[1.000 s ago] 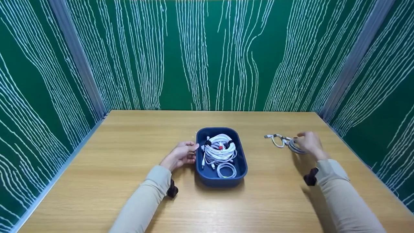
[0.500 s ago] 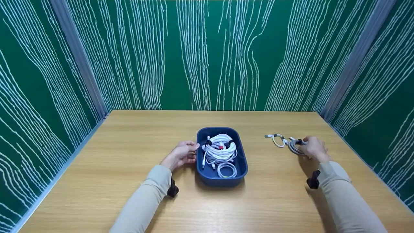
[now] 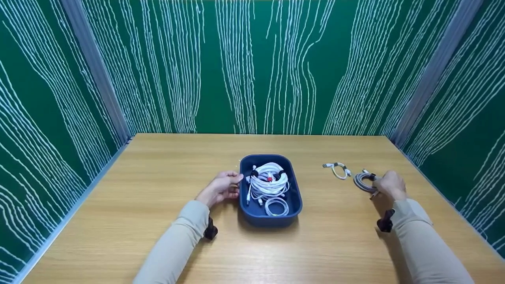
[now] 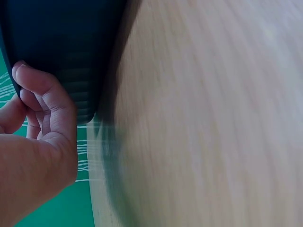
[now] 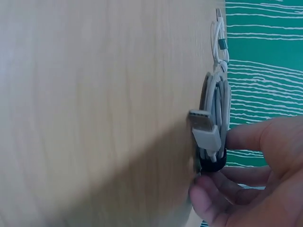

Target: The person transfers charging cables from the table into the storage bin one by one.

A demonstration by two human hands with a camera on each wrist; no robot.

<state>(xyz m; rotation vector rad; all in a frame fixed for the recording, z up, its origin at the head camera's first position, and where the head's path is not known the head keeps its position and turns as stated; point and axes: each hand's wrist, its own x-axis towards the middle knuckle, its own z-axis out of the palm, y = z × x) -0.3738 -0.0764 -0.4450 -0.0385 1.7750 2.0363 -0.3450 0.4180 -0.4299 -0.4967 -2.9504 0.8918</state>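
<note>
In the head view my left hand [image 3: 220, 187] grips the near-left side of a dark blue plastic bin [image 3: 298, 199]. The left wrist view has its fingertips at the rim of the bin [image 4: 52, 38]. Over to the right, my right hand [image 3: 391, 184] pinches a coiled grey USB cable [image 3: 356, 182] by its black-strapped end. Close up in the right wrist view, the coiled cable [image 5: 208, 97] stands on edge, with a USB plug [image 5: 207, 137] pointing outward. A short white cable [image 3: 340, 165], looped and tied, lies just left of the coil.
Inside the bin lie a large bundle of white cables [image 3: 272, 190] with black straps and a smaller coil [image 3: 277, 199]. The wooden table [image 3: 177, 157] is enclosed by green panels [image 3: 209, 98] with white wavy lines at the back and sides.
My right hand has moved a little right and nearer, bringing the coiled grey cable away from the short white one. The left hand and the bin have stayed in place.
</note>
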